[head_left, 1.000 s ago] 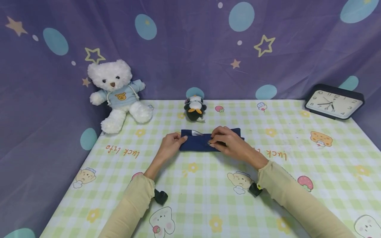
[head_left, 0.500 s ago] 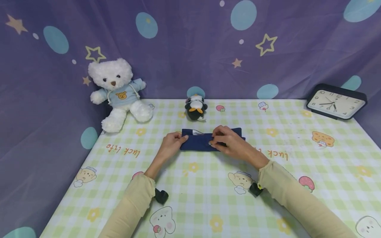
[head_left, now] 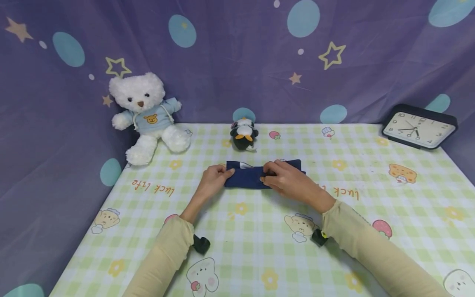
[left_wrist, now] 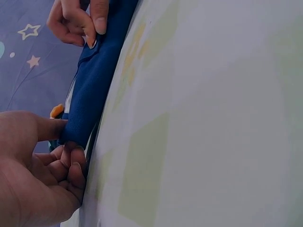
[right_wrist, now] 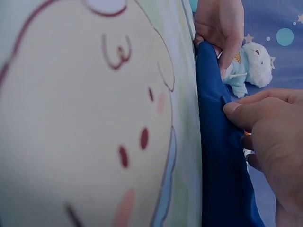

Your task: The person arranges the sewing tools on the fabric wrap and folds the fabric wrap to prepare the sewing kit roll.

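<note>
A navy blue folded cloth piece (head_left: 245,178) lies crosswise on the table, its long sides running left to right. A small white patch shows at its upper left edge. My left hand (head_left: 213,181) holds its left end, thumb on top and the other fingers curled beneath, as the left wrist view shows. Near the middle, my right hand (head_left: 291,180) pinches the edge of the upper layer between thumb and fingers. In the right wrist view the blue cloth (right_wrist: 215,132) stretches between both hands, a small fold raised at the right thumb. What kind of cloth article it is I cannot tell.
Behind the cloth stands a small penguin toy (head_left: 243,135). A white teddy bear (head_left: 148,117) in a blue top sits at the back left, and a black-framed clock (head_left: 419,127) stands at the back right. A green checked tablecloth (head_left: 237,247) covers the table; a purple curtain (head_left: 237,74) hangs behind.
My right hand's thumb and fingers have drawn closer together on the cloth's edge, and the hand has turned slightly. The left hand and the cloth have stayed nearly in place.
</note>
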`<state>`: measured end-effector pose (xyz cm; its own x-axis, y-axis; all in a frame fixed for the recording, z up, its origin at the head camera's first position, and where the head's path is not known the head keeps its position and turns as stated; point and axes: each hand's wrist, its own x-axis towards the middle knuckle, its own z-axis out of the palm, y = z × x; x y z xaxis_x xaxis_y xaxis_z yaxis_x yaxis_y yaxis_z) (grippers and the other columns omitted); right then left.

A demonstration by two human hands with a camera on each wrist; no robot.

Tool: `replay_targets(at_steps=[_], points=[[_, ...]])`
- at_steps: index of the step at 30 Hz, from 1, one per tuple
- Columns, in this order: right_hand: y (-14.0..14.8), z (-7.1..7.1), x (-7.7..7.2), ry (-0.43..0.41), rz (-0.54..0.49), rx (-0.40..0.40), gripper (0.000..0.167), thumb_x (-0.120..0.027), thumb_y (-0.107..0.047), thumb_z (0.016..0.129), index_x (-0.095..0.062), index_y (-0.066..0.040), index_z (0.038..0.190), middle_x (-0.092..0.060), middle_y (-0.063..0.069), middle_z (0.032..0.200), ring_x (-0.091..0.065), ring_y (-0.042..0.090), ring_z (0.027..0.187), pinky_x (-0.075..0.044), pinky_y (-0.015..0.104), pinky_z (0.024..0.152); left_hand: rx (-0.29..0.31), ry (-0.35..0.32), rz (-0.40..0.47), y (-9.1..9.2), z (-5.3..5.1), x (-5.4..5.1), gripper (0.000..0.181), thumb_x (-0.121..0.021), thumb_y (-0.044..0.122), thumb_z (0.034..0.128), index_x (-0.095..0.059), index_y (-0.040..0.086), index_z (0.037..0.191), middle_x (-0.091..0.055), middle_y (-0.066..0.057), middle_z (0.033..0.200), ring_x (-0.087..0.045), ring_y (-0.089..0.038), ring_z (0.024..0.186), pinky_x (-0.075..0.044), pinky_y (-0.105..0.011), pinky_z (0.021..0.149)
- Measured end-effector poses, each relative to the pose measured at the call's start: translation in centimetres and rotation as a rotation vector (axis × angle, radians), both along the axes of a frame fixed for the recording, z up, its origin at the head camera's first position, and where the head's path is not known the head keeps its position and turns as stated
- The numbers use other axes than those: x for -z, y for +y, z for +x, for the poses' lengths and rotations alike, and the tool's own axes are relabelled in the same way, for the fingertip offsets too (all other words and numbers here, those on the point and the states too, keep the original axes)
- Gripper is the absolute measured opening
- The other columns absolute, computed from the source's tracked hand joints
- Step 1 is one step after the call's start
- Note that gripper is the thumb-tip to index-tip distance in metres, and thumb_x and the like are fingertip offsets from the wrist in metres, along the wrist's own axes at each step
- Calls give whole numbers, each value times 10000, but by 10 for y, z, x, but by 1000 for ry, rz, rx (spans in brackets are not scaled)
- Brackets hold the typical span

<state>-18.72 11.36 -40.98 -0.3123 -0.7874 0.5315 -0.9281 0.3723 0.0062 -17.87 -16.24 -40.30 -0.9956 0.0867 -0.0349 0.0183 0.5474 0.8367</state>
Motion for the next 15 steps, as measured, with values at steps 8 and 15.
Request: replay_targets(at_steps=[8, 15], points=[[1, 2, -1, 58, 43, 16, 153, -799, -16, 902, -812, -87, 1037, -620, 125, 1116, -578, 250, 890, -517, 362, 782, 6, -5, -19, 0, -2, -2, 421, -663, 257, 1030, -476, 107, 684, -363, 19, 589, -292, -156, 526, -329, -326, 633], [3, 1, 7, -81, -85, 14, 77, -802, -39, 904, -785, -78, 969, -622, 123, 1123, -583, 249, 908, -501, 374, 756, 12, -13, -14, 0, -1, -2, 413, -659, 256, 1034, -477, 106, 694, -348, 25, 578, -291, -155, 524, -327, -331, 633]])
